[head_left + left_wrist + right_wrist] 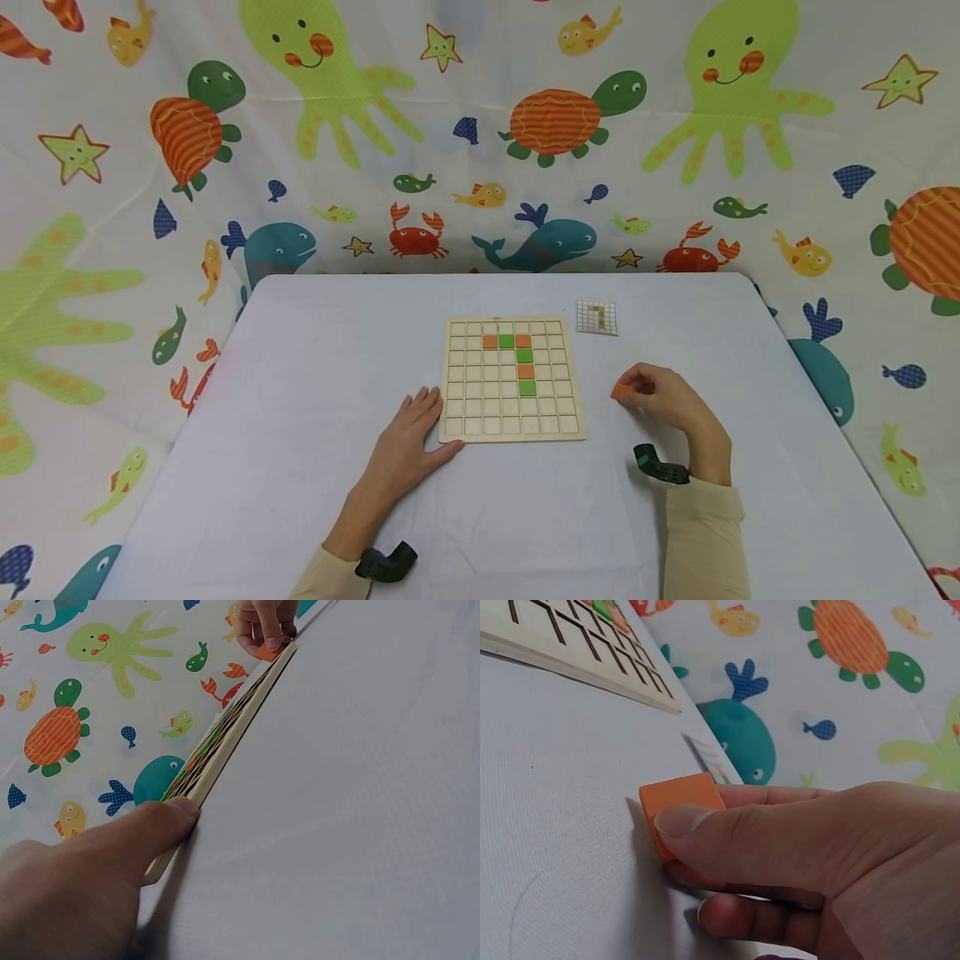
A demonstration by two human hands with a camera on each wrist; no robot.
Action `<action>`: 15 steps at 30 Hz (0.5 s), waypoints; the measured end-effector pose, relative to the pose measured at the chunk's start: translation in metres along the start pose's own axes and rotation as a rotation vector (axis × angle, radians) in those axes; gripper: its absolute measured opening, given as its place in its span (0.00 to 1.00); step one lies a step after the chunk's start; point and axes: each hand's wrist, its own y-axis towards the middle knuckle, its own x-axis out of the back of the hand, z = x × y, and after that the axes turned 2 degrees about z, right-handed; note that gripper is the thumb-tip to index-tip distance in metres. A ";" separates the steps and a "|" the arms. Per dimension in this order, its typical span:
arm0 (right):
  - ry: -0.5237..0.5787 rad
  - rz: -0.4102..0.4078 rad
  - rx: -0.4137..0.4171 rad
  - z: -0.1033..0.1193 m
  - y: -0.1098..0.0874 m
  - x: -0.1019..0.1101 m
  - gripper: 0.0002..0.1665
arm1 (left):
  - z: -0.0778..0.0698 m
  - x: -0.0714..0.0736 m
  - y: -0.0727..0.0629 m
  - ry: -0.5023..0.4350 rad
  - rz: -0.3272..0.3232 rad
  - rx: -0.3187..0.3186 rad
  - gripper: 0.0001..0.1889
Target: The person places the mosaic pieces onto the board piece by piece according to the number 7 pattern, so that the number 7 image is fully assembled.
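Observation:
A square wooden grid board lies on the white table, with several orange and green squares set in its cells. They run along an upper row and down one column. My left hand rests at the board's lower left corner, fingers along the left side and thumb on the front edge. In the left wrist view the thumb touches the board's rim. Right of the board, my right hand pinches an orange square block between thumb and fingers, just above the tabletop.
A small card printed with a grid pattern lies beyond the board's upper right corner. The white table spreads around the board. Behind it hangs a cloth with sea animals. Black bands sit at both wrists.

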 end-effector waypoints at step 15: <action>0.008 -0.019 -0.029 0.008 0.003 -0.003 0.16 | 0.000 0.000 0.000 0.002 -0.005 -0.005 0.44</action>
